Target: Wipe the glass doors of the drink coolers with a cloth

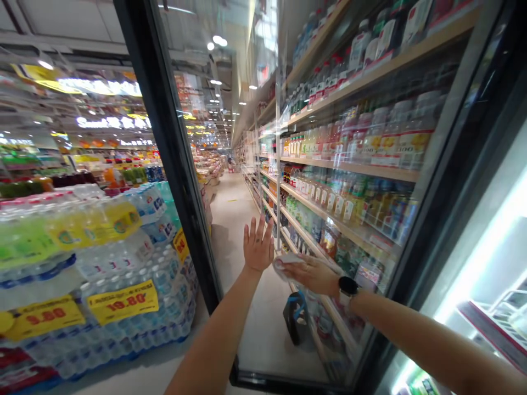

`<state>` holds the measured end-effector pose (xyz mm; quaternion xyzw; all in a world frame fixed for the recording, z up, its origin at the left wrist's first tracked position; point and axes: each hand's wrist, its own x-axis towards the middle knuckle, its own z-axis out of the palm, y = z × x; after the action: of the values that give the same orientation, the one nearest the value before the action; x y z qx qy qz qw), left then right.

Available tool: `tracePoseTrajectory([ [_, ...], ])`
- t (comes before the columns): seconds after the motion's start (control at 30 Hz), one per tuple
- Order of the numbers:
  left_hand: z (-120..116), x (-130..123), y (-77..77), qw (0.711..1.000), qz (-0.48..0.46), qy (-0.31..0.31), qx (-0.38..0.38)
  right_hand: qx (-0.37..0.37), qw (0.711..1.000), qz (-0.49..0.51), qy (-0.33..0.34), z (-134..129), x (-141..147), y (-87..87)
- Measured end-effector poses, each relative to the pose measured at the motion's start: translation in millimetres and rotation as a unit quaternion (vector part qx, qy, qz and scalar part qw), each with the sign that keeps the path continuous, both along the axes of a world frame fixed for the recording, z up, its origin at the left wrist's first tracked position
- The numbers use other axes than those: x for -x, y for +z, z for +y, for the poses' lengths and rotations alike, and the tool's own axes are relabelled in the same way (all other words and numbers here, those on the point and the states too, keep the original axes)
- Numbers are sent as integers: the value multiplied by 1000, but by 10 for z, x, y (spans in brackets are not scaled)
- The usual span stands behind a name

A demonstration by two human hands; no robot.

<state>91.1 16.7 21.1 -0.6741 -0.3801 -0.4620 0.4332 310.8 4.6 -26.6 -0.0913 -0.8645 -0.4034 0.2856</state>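
My left hand (258,246) lies with fingers stretched out and palm forward against the glass door (242,318). Beside it, my right hand (310,274) presses a thin white cloth (284,261) to the same pane. Part of the cloth sticks out past the fingertips and under the palm. A black watch (348,286) sits on my right wrist. The door has a black frame (177,164) and stands swung open. Shelves of bottled drinks (317,192) show in and through its glass; whether they are reflected I cannot tell everywhere.
On the left stand stacked packs of bottled water (135,307) with yellow price signs (123,302). A lit cooler interior with a shelf edge (494,334) is at the right. A black object with blue parts (295,318) appears low in the glass. Past it runs a pale aisle floor (230,214).
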Motion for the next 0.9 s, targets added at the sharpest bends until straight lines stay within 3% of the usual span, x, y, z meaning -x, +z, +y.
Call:
tracePoseTrajectory([
  [0.07, -5, 3, 10, 1000, 2, -1, -8, -5, 1000, -21, 18, 10, -11, -88],
  [0.13, -1, 9, 12, 1000, 4, -1, -11, -19, 999, -27, 9, 7, -18, 44],
  [0.23, 14, 21, 8, 1000, 6, -1, -12, -35, 998, 17, -48, -25, -42, 562],
  [0.33, 21, 27, 2, 1000, 7, 3, -12, -28, 979, 148, -137, -60, -74, 1175],
  [0.4, 17, 27, 0, 1000, 3, 1, -13, -24, 959, 226, -171, -71, -71, 1436],
  [0.43, 13, 26, 1, 1000, 1, -1, -13, -27, 953, 247, -175, -73, -57, 1485],
  [0.47, 6, 24, 2, 1000, 1, -4, -13, -32, 953, 248, -170, -74, -35, 1472],
  [0.53, -9, 18, 7, 1000, 1, -4, -14, -37, 965, 214, -150, -73, 24, 1261],
  [0.7, -37, 4, 5, 1000, 2, 2, -25, -35, 995, 83, -44, -46, 113, 148],
  [0.77, -35, 7, -6, 1000, 3, 4, -17, -25, 998, 48, -12, -24, 100, -219],
  [0.83, -27, 16, -16, 1000, 1, 6, -9, -16, 999, 34, -9, -2, 81, -389],
  [0.9, -19, 24, -17, 1000, 0, 5, -6, -19, 999, 27, -19, 12, 64, -327],
])
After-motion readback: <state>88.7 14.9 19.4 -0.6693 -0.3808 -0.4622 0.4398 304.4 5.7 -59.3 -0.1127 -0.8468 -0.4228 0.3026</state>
